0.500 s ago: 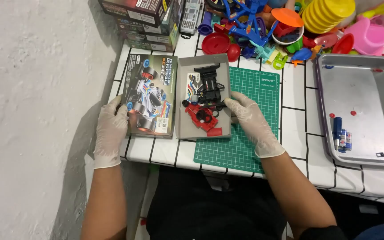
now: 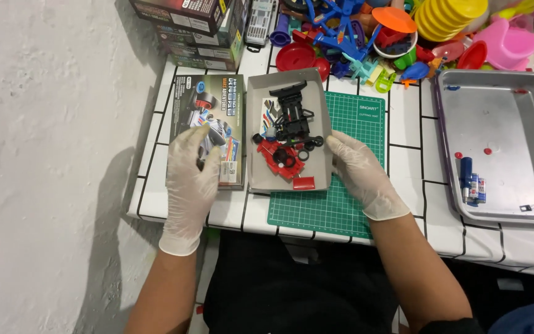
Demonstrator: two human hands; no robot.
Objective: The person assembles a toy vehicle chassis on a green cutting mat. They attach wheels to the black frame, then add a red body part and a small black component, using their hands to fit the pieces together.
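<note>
On the white tiled bench [image 2: 403, 117], the open grey box tray [image 2: 254, 124] lies with its long axis running from 12 to 6 o'clock, half on the green cutting mat [image 2: 347, 204], holding black chassis parts [image 2: 292, 117] toward 12 and red body pieces [image 2: 282, 162] toward 6. The right hand [image 2: 363, 173], gloved, rests flat with its grip apart against the tray's 3 o'clock wall. The left hand [image 2: 193, 173], also gloved and spread open, lies on the printed box lid [image 2: 208, 111] just at the tray's 9 o'clock side, lying parallel to it.
</note>
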